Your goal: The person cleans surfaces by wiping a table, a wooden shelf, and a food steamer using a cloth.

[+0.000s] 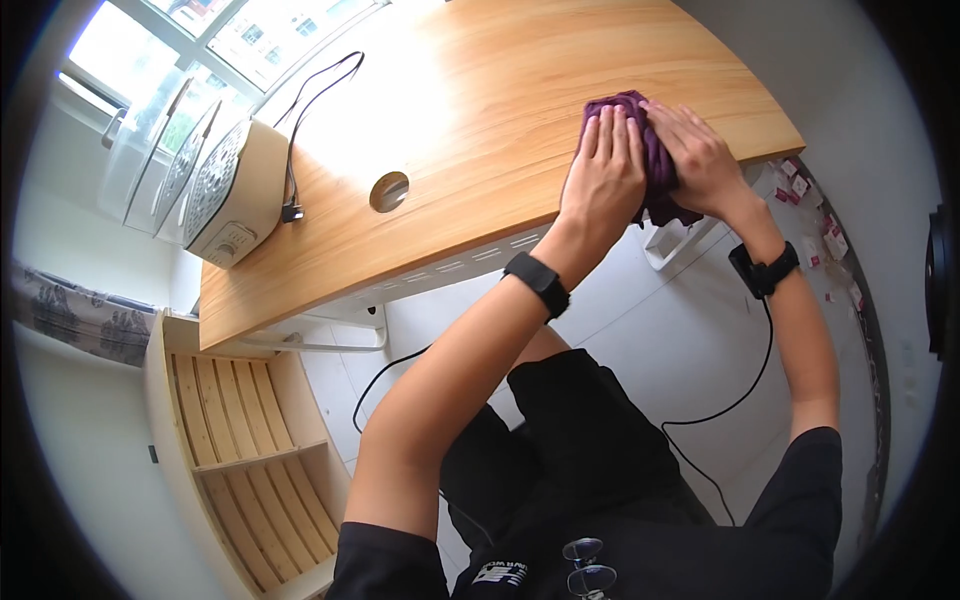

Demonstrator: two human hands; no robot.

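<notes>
A bunched dark purple cloth (657,165) lies at the front edge of the wooden table (480,130), toward its right end, with a part hanging over the edge. My left hand (608,170) rests flat on the cloth's left side, fingers stretched out and pointing away from me. On its right side lies my right hand (695,160), fingers extended and angled to the left over the fabric. The undersides of both hands are hidden. Black bands are on both wrists.
A cream appliance (240,190) with clear trays stands at the table's left end beside a black cable and plug (292,212). A round hole (390,192) pierces the tabletop. Slatted wooden shelving (250,450) stands lower left. Small packages (835,240) lie on the floor at right.
</notes>
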